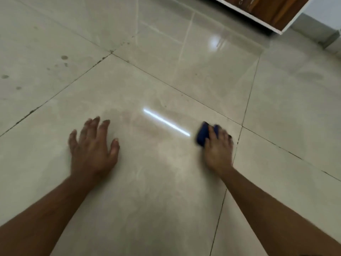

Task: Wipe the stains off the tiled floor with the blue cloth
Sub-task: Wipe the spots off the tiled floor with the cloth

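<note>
My right hand (pixel 217 145) grips a bunched blue cloth (pixel 202 134) and holds it down on the beige tiled floor (pixel 147 182), near the right edge of the central tile. The hand and cloth are blurred. My left hand (pixel 92 145) lies flat on the same tile with fingers spread, palm down. Dark stains (pixel 64 57) dot the tile at the far left, with several smaller spots around them. A faint smear (pixel 129 117) shows between my hands.
A wooden cabinet with a white frame (pixel 267 13) stands at the top right. Dark grout lines (pixel 239 126) cross the floor. A strip light reflects on the tile (pixel 166 121) between my hands.
</note>
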